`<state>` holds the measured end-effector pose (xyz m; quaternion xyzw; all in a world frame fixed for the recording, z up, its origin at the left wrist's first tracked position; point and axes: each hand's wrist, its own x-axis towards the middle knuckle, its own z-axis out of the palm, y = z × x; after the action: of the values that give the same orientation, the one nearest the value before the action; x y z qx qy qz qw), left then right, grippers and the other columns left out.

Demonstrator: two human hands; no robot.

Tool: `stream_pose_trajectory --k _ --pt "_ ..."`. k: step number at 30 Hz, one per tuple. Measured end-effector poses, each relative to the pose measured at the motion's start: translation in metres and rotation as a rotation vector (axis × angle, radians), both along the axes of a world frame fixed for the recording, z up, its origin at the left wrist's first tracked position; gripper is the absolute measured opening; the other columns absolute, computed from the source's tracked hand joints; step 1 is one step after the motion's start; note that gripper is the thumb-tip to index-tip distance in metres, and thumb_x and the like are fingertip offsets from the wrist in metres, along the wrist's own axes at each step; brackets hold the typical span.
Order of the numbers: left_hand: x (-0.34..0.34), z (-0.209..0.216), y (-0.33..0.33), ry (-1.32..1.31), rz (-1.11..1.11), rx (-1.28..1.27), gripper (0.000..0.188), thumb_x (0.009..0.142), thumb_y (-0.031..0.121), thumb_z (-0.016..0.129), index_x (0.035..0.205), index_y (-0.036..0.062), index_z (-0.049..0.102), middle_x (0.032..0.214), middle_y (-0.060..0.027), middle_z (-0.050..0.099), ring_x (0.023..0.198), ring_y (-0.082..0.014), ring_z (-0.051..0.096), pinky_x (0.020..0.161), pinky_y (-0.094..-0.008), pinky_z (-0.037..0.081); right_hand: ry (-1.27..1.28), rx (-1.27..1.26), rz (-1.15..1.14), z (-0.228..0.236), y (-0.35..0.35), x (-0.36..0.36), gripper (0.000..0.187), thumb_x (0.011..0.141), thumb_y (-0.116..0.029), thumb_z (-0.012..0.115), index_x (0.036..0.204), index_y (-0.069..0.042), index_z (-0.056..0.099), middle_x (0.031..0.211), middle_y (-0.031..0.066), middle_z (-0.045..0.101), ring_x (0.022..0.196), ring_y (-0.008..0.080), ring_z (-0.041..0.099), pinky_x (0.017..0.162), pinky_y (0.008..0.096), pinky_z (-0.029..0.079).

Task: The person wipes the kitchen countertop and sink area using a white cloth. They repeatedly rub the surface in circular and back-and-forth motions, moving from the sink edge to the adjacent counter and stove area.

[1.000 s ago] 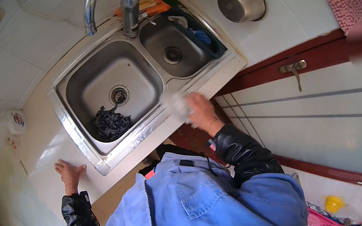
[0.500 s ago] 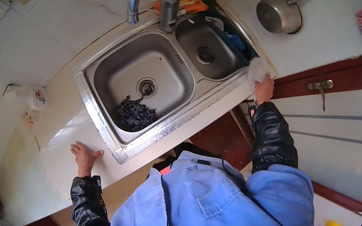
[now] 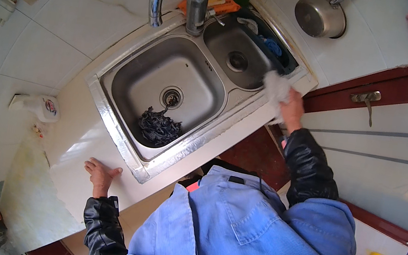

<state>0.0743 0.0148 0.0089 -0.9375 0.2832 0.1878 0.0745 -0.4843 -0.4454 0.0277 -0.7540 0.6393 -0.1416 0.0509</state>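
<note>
"Start at the left. What was there?"

"A white bottle (image 3: 48, 109) sat by the tiled wall (image 3: 23, 56). Past it, my left hand (image 3: 100, 177) rested palm down on the bench (image 3: 65, 175), fingers and thumb spread."

"And further right?"

"The large basin (image 3: 137, 74), with a dark, twisted clump (image 3: 158, 127) lying below the drain (image 3: 164, 94) and one strand running up into it. Then came the tap (image 3: 196, 11), the small basin (image 3: 217, 41) and a pale cloth (image 3: 276, 88) over that basin's front right rim. My right hand (image 3: 293, 112) was closed on it; exactly how the fingertips pinched it I couldn't tell, because blur and folds hid them."

"What could have gone wrong from there?"

"On the left, my palm might have slid if the bench was wet, and I'd have lost my prop. In the middle, that strand could have clogged the drain if water had dragged more of the clump in. Rightward, the cloth could have snagged on the ragged silver strip (image 3: 179, 149) along the front, or a careless swing could have nudged the dark tray (image 3: 291, 65)."

"And the cloth itself, how did it look?"

"Nearly white, crumpled and limp, its outline smeared, with a loose end hanging below my fingers toward the bench's front edge."
</note>
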Motion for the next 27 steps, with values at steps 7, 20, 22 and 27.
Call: stream_pose_trajectory --k 7,20,22,27 --pt "-0.009 0.016 -0.009 0.042 0.023 -0.028 0.136 0.059 0.047 0.096 0.149 -0.016 0.017 0.152 -0.0449 0.021 0.145 -0.0571 0.02 0.117 -0.0562 0.031 0.085 -0.014 0.043 -0.001 0.017 0.035 0.063 0.076 -0.015 0.076 0.135 -0.011 0.054 0.123 0.0173 0.057 0.115 0.0395 0.055 0.094 0.049 0.05" --pt "0.001 0.035 -0.028 0.166 -0.031 -0.029 0.113 0.064 0.041 0.093 0.148 -0.0085 0.035 0.151 -0.0341 0.038 0.144 -0.0474 0.033 0.11 -0.0509 0.043 -0.019 -0.061 0.196 0.01 0.022 0.064 0.069 0.07 -0.011 0.08 0.133 -0.01 0.053 0.123 0.0186 0.056 0.114 0.0408 0.054 0.093 0.0489 0.048" --pt "-0.003 0.052 -0.052 0.077 -0.177 -0.2 0.085 0.071 0.029 0.088 0.14 -0.0033 0.051 0.143 -0.0259 0.053 0.135 -0.0411 0.049 0.109 -0.0448 0.045 0.018 -0.065 0.145 0.004 0.015 0.068 0.073 0.069 -0.013 0.081 0.136 -0.011 0.051 0.126 0.0186 0.055 0.116 0.0406 0.053 0.094 0.0499 0.046" --pt "-0.025 0.051 -0.17 0.317 -0.162 -0.811 0.061 0.083 0.025 0.08 0.133 -0.0029 0.059 0.125 -0.0222 0.067 0.119 -0.0346 0.064 0.102 -0.04 0.048 0.093 -0.096 0.135 -0.007 0.026 0.096 0.08 0.068 -0.015 0.082 0.141 -0.013 0.048 0.132 0.0179 0.053 0.121 0.0399 0.051 0.097 0.0515 0.042"
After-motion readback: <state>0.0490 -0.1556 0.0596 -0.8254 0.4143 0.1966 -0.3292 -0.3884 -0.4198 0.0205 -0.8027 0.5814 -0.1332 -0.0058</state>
